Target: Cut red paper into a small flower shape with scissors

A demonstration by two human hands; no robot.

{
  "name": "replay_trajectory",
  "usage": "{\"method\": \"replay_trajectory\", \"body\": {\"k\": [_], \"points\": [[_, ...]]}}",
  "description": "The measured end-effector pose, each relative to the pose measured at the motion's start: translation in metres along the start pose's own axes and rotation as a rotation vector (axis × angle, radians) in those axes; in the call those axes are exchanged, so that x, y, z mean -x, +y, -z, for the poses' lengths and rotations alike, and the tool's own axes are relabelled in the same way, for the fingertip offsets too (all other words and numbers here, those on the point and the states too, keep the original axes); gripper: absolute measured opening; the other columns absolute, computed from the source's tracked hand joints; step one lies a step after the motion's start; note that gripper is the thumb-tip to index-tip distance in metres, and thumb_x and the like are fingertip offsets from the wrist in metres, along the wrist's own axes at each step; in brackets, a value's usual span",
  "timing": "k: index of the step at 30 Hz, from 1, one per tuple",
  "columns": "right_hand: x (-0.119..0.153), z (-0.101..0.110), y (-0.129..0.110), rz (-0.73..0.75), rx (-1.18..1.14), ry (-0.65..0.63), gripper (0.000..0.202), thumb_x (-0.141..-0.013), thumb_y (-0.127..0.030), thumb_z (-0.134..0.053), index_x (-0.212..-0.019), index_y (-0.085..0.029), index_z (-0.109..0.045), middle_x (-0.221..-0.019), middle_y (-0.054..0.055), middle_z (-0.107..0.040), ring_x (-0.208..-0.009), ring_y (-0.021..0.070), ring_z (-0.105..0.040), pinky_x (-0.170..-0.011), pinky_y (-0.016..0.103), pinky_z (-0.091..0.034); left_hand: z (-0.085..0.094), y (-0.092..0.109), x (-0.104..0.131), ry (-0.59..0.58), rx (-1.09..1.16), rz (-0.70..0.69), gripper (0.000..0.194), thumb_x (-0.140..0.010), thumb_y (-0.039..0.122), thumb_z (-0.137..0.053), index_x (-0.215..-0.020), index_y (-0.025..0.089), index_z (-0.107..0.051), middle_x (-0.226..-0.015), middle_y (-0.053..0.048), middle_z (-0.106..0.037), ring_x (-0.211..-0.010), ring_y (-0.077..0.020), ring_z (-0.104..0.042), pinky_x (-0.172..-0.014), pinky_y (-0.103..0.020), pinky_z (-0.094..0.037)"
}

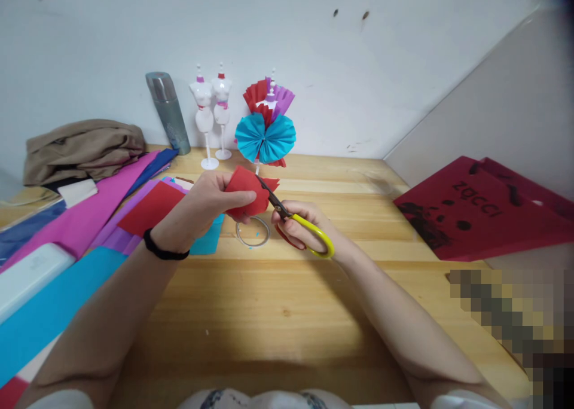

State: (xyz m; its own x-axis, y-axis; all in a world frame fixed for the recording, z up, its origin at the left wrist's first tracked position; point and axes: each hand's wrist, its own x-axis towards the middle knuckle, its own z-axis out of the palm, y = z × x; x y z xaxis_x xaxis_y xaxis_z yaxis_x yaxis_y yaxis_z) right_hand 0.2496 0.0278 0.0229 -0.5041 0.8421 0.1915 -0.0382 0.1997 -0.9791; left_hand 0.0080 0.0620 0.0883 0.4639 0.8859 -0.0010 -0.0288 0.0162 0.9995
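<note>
We're at a pale wooden table (287, 313), its back edge meeting a white wall (309, 56) with two dark holes up high. Now for the murky parts: a patch of coarse blocks masks the table's near right corner, and the left forearm covers part of the coloured sheets. Some left fingers are tucked behind the paper, and we can't tell how wide the blades stand.

Here's the action, over the middle of the table: our left hand (204, 200), black band at the wrist, pinches a folded red paper piece (244, 197). Our right hand (302, 220) grips yellow-handled scissors with dark blades (320, 241), blades right at the paper's right side. Just below lies a thin silvery ring (237, 235), blue specks inside and beside it.

Along the back edge we've got two white mannequin stands (204, 119) (222, 113) and a third dressed in pleated red, purple and blue paper (265, 137), its foot partly hidden behind our paper. A grey-green bottle (169, 116) tilts by a rumpled brown cloth (85, 152) at the back left corner; pink, purple, red and blue sheets (85, 229) crowd the left edge, and a red bag with black lettering (484, 211) sits at the right edge.
</note>
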Motion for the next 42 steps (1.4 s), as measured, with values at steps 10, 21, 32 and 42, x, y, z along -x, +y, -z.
{"method": "replay_trajectory", "body": {"k": [10,21,32,42], "points": [[-0.001,-0.001,-0.003,-0.003,0.008,0.016,0.058,-0.093,-0.077,-0.077,-0.096,-0.022,-0.062,-0.061,-0.011,-0.050,-0.039,0.0052,-0.036,-0.037,0.021,-0.024,0.000,0.006,0.002,0.042,-0.052,-0.034,0.030,-0.069,0.041,-0.095,-0.067,0.016,-0.078,-0.060,-0.006,-0.073,-0.052,-0.0158,-0.063,-0.050,-0.025,-0.049],[0.000,0.000,0.006,0.023,-0.019,0.031,0.053,-0.096,-0.074,-0.078,-0.100,-0.022,-0.063,-0.061,-0.012,-0.048,-0.039,0.0055,-0.035,-0.037,0.021,-0.023,-0.003,0.005,0.004,0.178,0.077,-0.041,0.039,-0.064,0.043,-0.101,-0.076,0.012,-0.081,-0.076,-0.010,-0.082,-0.062,-0.0183,-0.071,-0.058,-0.028,-0.061],[0.000,-0.003,0.000,0.013,-0.015,0.019,0.060,-0.094,-0.080,-0.076,-0.100,-0.021,-0.062,-0.060,-0.011,-0.048,-0.041,0.0060,-0.036,-0.042,0.022,-0.026,-0.008,0.005,0.005,0.241,0.107,-0.077,0.036,-0.069,0.040,-0.099,-0.084,0.012,-0.082,-0.075,-0.008,-0.083,-0.060,-0.0179,-0.074,-0.058,-0.026,-0.063],[0.000,-0.006,0.003,-0.004,-0.011,0.057,0.064,-0.091,-0.083,-0.076,-0.098,-0.021,-0.063,-0.057,-0.012,-0.047,-0.041,0.0062,-0.036,-0.042,0.022,-0.026,-0.012,0.002,0.005,0.250,0.149,-0.074,0.036,-0.069,0.040,-0.097,-0.084,0.011,-0.083,-0.077,-0.010,-0.082,-0.061,-0.0189,-0.073,-0.058,-0.028,-0.063]]}}
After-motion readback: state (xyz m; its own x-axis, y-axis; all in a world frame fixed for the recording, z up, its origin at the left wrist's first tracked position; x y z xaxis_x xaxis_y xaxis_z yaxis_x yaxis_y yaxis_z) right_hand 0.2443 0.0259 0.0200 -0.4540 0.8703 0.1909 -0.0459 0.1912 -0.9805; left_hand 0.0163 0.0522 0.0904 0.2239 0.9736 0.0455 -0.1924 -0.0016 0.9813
